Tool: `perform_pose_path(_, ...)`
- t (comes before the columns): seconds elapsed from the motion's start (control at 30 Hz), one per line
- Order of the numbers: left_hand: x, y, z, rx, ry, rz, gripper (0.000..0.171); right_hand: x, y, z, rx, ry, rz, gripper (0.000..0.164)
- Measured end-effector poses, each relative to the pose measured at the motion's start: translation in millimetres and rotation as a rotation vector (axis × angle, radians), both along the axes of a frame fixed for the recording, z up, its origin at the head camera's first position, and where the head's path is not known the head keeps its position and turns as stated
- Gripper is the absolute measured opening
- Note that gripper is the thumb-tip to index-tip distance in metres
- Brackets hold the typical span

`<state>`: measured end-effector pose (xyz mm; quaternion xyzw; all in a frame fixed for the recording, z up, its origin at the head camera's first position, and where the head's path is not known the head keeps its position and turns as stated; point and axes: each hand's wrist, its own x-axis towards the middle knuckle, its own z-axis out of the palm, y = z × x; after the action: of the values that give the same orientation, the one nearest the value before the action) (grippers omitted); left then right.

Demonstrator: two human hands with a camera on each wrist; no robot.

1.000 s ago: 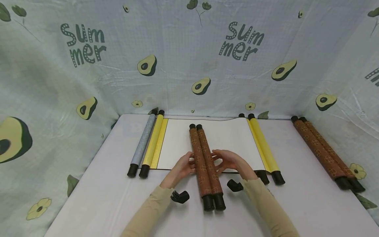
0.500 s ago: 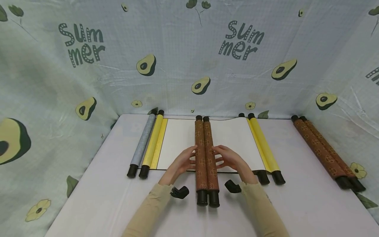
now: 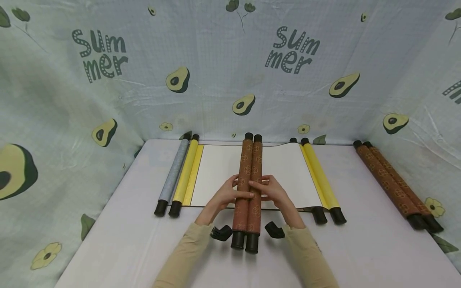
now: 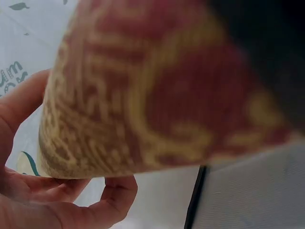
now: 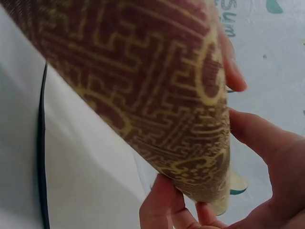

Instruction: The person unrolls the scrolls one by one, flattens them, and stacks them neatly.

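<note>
A brown-red patterned scroll (image 3: 246,168), rolled into two parallel rolls with black end knobs, is held above the table in front of me. My left hand (image 3: 227,195) grips its left side, the thumb lying across the top of the rolls. From the other side my right hand (image 3: 272,190) holds it, thumb on top and fingers beneath. In the left wrist view the scroll (image 4: 143,95) fills most of the picture, fingers curled under its edge. The right wrist view shows the scroll (image 5: 143,81) between thumb and fingers. Below it lies an unrolled white scroll (image 3: 216,172) with yellow ends.
At the left, a grey-blue roll (image 3: 174,172) lies beside a yellow roll (image 3: 185,176). Another yellow roll (image 3: 322,176) lies at the right end of the white scroll. Another brown patterned scroll (image 3: 390,184) rests along the table's right edge. An avocado-print cloth (image 3: 216,80) hangs behind.
The scroll has turned from leaning left at its far end to leaning slightly right, and its far end has moved toward the back. Both thumbs now lie on top of it.
</note>
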<state>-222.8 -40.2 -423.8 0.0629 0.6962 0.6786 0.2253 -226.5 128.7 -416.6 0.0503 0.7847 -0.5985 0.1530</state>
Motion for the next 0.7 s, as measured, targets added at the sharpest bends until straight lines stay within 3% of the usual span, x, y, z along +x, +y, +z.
perform_pose_path(0.4,5.1,2.0,-4.3,-0.029,0.021,-0.003,0.081,1.0,-7.4,-5.1,0.02,0.004,-0.071,0.075)
perform_pose_path(0.7,4.1,-3.4,-4.3,-0.027,-0.021,-0.02,0.081,-0.2,-3.1,-4.8,0.002,-0.005,-0.05,0.073)
